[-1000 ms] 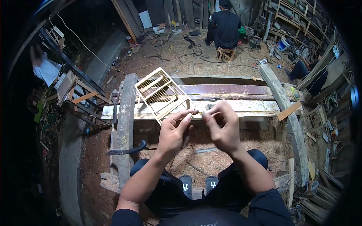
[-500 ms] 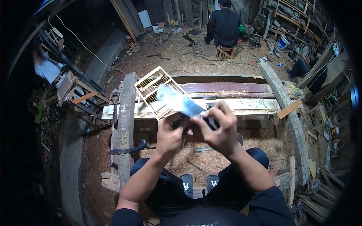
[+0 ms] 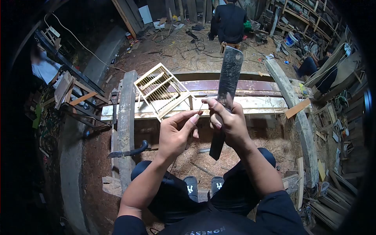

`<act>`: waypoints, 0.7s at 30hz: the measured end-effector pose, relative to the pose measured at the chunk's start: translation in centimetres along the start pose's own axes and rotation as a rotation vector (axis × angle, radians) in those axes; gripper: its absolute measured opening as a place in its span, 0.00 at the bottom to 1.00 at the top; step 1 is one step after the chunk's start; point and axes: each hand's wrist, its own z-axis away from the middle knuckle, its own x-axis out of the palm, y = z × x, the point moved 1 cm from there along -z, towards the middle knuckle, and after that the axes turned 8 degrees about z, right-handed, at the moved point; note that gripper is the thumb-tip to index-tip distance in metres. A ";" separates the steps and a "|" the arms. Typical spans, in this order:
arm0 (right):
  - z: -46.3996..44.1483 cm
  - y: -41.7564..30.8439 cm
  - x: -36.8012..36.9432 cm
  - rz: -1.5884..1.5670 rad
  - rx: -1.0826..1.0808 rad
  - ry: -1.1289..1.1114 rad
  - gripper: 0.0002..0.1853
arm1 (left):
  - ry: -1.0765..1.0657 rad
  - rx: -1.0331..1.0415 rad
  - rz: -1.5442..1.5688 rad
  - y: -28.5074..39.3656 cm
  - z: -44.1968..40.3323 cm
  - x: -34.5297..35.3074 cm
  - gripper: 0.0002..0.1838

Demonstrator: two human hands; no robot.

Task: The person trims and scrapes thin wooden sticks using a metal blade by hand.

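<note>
My right hand (image 3: pixel 231 123) is wrapped round a broad, dark-bladed knife (image 3: pixel 230 74), its square-ended blade pointing up and away and its black handle end below my fist. My left hand (image 3: pixel 175 135) pinches a very thin strip (image 3: pixel 201 106) between thumb and fingertips. The thumb and forefinger of my right hand meet the strip's upper end. Just beyond my left hand, a small pale wooden frame with thin bars (image 3: pixel 152 81) rests tilted on the plank bench (image 3: pixel 258 102). The strip's lower part is hard to make out.
A second knife with a curved black handle (image 3: pixel 140 149) lies across the left beam (image 3: pixel 126 117). Another thick beam (image 3: pixel 290 92) borders the right. A loose board (image 3: pixel 297 108) lies over it. Shavings cover the ground. A person in black (image 3: pixel 230 21) sits ahead; others are at both sides.
The knife has swung from lying leftward over the frame, blurred, to standing nearly upright. My hands have moved slightly apart, and the thin strip now shows between them.
</note>
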 end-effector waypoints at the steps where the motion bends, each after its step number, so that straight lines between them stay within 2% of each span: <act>1: 0.0 0.1 -0.2 0.000 0.003 0.002 0.13 | 0.000 -0.004 0.001 0.0 0.0 0.0 0.13; 3: -0.2 0.2 -0.8 -0.041 0.092 -0.066 0.12 | -0.004 0.014 -0.003 -0.1 0.0 0.0 0.13; 5: -0.2 0.3 -0.6 -0.036 0.075 -0.053 0.11 | -0.010 0.068 -0.031 -0.6 -0.2 0.0 0.12; 7: -0.3 0.3 -0.5 0.239 -0.017 -0.024 0.11 | -0.013 0.120 -0.060 -0.9 -0.4 -0.2 0.12; 10: -0.5 0.8 -0.9 0.221 -0.019 -0.021 0.10 | -0.020 0.088 -0.073 -1.2 -0.6 -0.3 0.12; 18: -0.6 1.1 -0.2 0.060 -0.095 0.051 0.09 | -0.024 0.183 -0.210 -1.2 -1.1 -0.1 0.11; 21: -1.4 1.1 -0.7 -0.065 -0.104 0.231 0.08 | -0.039 0.180 -0.261 -1.4 -1.0 -0.6 0.11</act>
